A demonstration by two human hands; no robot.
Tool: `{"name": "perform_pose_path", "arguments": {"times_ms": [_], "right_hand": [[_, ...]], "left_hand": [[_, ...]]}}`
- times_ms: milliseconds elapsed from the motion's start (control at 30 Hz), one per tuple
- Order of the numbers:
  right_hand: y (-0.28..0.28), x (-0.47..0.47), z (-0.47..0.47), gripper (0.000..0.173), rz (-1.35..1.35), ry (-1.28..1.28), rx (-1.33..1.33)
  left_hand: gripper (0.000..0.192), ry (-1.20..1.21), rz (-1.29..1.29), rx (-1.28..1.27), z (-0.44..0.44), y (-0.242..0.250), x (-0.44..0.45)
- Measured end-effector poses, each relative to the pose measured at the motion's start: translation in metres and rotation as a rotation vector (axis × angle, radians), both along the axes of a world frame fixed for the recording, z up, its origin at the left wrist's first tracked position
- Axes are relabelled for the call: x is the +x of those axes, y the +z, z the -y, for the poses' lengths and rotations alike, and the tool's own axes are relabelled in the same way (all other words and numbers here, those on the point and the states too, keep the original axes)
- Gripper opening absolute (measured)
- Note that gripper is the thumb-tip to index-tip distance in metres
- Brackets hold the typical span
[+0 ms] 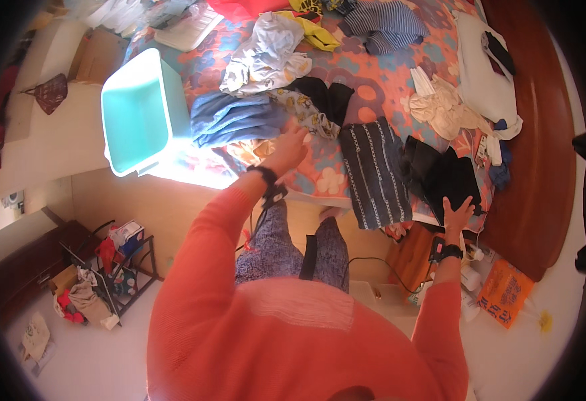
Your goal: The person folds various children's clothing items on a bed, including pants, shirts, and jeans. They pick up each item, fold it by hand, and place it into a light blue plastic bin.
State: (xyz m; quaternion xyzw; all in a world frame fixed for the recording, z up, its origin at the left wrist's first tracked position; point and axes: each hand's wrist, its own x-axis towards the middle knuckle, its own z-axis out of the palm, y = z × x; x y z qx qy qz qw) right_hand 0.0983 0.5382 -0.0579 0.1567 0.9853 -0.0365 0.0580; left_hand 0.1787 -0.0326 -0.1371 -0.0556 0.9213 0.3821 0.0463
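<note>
My left hand (289, 150) is above the bed beside a blue cloth (237, 118) and a peach-coloured cloth (252, 150); whether it grips anything cannot be told. With fingers spread, my right hand (457, 215) rests at the lower edge of a folded black garment (451, 175). Between my hands lies a dark grey cloth with white patterned stripes (377, 173), its lower end over the bed's edge. Past my left hand are a patterned cloth (309, 113), a black garment (340, 100) and crumpled white clothing (268, 55).
A turquoise plastic bin (137, 115) stands on its side at the bed's left edge. Striped clothing (388, 25), beige clothing (438, 105) and a white pillow (488, 75) lie on the flowered bedsheet (398, 75). The wooden headboard (538, 125) is at right; a cable (383, 259) hangs below.
</note>
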Motion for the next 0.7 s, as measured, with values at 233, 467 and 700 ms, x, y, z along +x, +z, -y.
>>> {"name": "perform_pose_path", "arguments": {"times_ms": [233, 467, 700], "right_hand": [[0.017, 0.088, 0.08, 0.062, 0.136, 0.265, -0.483], [0.008, 0.146, 0.154, 0.044, 0.308, 0.368, -0.626], [0.066, 0.113, 0.207, 0.044, 0.284, 0.22, -0.968]], "left_hand": [[0.066, -0.373, 0.099, -0.095, -0.013, -0.023, -0.073], [0.028, -0.202, 0.085, -0.232, -0.003, -0.024, -0.083], [0.02, -0.513, -0.248, -0.146, 0.081, 0.156, -0.131]]}}
